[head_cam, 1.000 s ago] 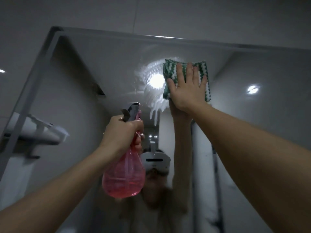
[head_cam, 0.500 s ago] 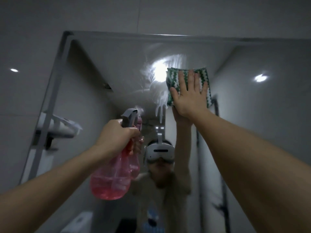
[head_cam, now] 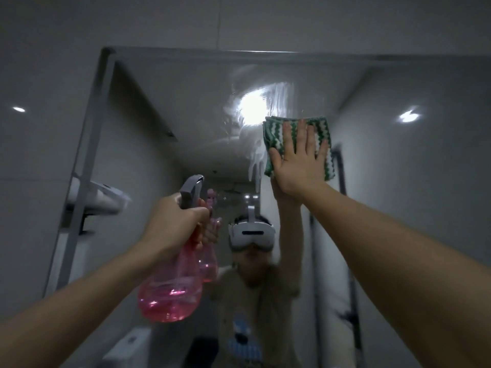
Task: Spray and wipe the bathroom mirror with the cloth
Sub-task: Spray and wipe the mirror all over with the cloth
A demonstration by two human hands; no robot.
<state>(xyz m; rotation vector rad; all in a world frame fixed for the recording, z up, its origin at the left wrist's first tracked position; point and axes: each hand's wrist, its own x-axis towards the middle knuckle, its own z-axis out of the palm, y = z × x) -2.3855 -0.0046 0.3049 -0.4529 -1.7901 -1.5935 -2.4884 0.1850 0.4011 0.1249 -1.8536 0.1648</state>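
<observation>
Striped cloth (head_cam: 297, 134) seemingly below mirror (head_cam: 164, 107) top

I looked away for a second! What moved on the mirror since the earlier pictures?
The right hand slid the green-and-white cloth down the mirror, away from the top edge, leaving fresh wet streaks above it. The foam drips beside the cloth remain. The left hand still grips the pink spray bottle, and nothing was picked up or let go.

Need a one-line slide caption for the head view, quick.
Right hand presses green cloth flat on foamy mirror; left hand grips pink spray bottle.
</observation>
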